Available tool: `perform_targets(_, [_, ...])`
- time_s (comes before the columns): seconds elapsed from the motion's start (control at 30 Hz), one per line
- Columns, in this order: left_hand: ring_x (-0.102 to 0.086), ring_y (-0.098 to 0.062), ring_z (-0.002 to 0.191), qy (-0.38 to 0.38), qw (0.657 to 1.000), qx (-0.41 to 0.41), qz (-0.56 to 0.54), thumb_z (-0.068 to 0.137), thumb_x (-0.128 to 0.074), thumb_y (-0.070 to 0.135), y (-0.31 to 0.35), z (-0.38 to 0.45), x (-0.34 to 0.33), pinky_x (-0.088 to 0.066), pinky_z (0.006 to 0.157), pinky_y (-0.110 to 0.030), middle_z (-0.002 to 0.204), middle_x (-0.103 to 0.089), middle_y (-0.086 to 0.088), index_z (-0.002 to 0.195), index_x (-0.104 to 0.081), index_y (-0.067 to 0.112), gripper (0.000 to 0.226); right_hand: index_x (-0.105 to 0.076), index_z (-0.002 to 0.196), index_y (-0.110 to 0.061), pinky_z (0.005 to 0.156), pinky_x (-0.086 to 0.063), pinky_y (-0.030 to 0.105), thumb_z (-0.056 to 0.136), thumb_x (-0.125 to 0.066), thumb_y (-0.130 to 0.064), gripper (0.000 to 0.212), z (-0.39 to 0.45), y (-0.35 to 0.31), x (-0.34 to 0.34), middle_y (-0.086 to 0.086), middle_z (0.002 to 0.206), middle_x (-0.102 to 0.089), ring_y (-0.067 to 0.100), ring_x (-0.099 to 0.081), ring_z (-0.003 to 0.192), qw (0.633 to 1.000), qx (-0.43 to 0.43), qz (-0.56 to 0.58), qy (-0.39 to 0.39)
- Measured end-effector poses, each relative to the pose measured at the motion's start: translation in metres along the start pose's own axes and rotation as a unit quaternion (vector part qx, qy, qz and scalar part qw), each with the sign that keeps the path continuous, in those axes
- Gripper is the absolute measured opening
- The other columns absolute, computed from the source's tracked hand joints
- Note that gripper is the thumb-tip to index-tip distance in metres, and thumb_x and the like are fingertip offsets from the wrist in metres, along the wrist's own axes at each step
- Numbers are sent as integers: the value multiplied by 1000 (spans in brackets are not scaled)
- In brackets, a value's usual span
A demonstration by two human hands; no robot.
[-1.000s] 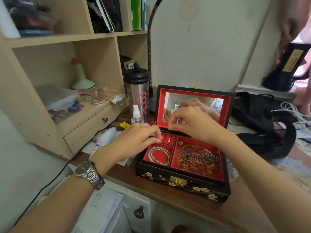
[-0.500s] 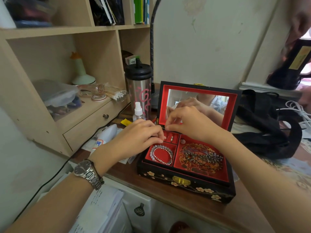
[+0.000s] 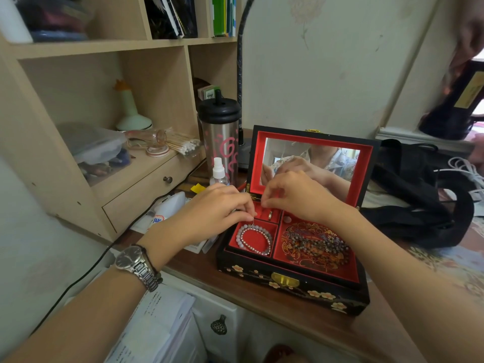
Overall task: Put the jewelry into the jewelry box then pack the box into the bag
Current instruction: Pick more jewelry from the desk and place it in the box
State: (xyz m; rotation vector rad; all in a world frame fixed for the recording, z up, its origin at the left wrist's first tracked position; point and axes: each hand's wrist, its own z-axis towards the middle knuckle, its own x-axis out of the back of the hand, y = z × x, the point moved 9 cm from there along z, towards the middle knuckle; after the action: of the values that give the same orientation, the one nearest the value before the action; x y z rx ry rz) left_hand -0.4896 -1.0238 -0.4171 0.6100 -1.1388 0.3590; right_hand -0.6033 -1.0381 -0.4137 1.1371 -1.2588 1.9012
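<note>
Jewelry box (image 3: 293,284) lies long axis left-right, mirrored lid upright; left hand (image 3: 217,213) and right hand (image 3: 296,195) pinch something thin; no legible writing

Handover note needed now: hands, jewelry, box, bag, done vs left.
Left hand: pinched on a thin chain or wire over the box's left side.
Right hand: fingertips pinched close by; whether it grips anything is unclear.
Jewelry box: open on the desk. Inside: pearl bracelet, ring, dark beads.
Left: seat the thin piece, shut the lid, pack into the black bag.
</note>
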Motion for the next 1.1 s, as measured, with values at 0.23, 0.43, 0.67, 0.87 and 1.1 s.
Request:
perform_targets(0.23, [-53,-1,93,-5,1000,0,-12,90,-57,34,1,1,0,-27,86,-9,95,-66,19,92,-64,26,11,-76,85,-19,74,-41,18,82,-71,-27,10,2,3,-4,1,105,-73,20,-56,116,1000,3,-9,-3])
perform_targets(0.43, [-53,-1,92,-11,1000,11,-22,89,-58,35,-2,1,-2,-32,86,-21,89,-60,23,94,-65,26,12,-76,90,-20,74,-41,17,85,-68,-26,12,2,1,-5,-8,92,-72,-3,-54,98,1000,2,1,-14])
perform_targets(0.67, [-53,-5,97,-18,999,18,-20,90,-56,37,-4,1,-4,-36,91,-25,97,-65,14,96,-64,28,13,-75,96,-21,86,-52,26,88,-63,-21,14,-3,-2,3,-5,104,-72,10,-63,98,1000,12,-21,-11])
perform_targets(0.87, [-54,-4,97,-13,1000,1,-7,90,-57,36,-1,3,-4,-32,93,-22,98,-69,13,94,-62,28,10,-74,101,-23,86,-38,18,92,-57,-15,20,-10,-9,-2,-3,113,-70,16,-52,120,998,43,-40,-36])
perform_targets(1.1, [-54,-4,95,-13,1000,7,-15,90,-57,36,-3,3,-4,-35,93,-25,96,-68,13,93,-62,29,8,-73,106,-24,88,-34,16,95,-50,-8,30,-12,-10,-6,4,119,-64,22,-45,129,996,42,-59,-57])
